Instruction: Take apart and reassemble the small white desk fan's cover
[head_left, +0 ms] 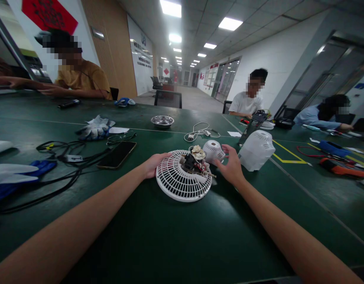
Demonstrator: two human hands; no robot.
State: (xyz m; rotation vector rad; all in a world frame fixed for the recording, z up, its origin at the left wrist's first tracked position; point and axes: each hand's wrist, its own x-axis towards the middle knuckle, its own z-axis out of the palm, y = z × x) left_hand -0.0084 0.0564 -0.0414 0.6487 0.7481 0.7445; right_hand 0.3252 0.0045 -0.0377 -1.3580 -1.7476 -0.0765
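In front of me a round white fan grille [173,181] lies on the green table. An exposed fan motor [194,161] with wires and a thin shaft sits on top of it. My left hand [155,165] grips the grille's left rim, its fingers partly hidden beneath. At the grille's right side, my right hand [233,165] has its thumb and fingers around a vented white motor cover [214,151]. Just right of that hand stands a larger translucent white plastic housing [257,152].
Beyond the grille are a white cable [196,134] and a steel bowl [162,121]. To the left lie a phone [117,154], black cables [78,167] and work gloves [95,128]. A red-black tool [343,169] lies far right. Several people sit around the table.
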